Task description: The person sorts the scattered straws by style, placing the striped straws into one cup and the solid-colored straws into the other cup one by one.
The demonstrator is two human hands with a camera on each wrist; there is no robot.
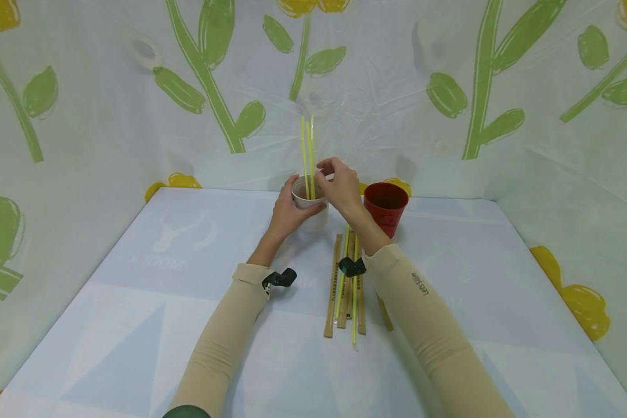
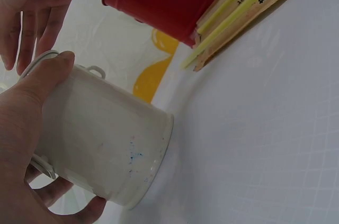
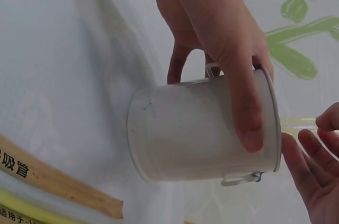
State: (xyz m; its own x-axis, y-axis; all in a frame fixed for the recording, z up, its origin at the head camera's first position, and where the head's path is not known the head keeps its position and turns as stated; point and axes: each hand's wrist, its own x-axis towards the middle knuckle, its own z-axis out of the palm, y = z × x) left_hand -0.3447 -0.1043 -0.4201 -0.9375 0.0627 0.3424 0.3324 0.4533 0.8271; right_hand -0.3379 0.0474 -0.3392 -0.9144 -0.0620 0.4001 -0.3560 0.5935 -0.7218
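A small white metal pail [image 1: 316,220] with side loops stands toward the back of the table. My left hand [image 1: 286,215] grips it from the left, thumb along the near side and the other fingers round the far side. Several yellow straws [image 1: 304,151] stand upright in the pail, reaching well above its rim. At the rim's right side is my right hand [image 1: 343,186], its fingertips close by the straws. Loosely bent fingers on that hand [image 3: 320,181] show nothing gripped between them in the right wrist view. The straws' lower ends are hidden inside the pail.
A red pail [image 1: 385,210] stands just right of the white one. In front lie several brown paper-wrapped straws [image 1: 331,296] and yellow straws in clear wrappers [image 1: 355,307], partly under my right forearm. A flower-printed sheet [image 1: 376,116] hangs behind the table [image 1: 198,331].
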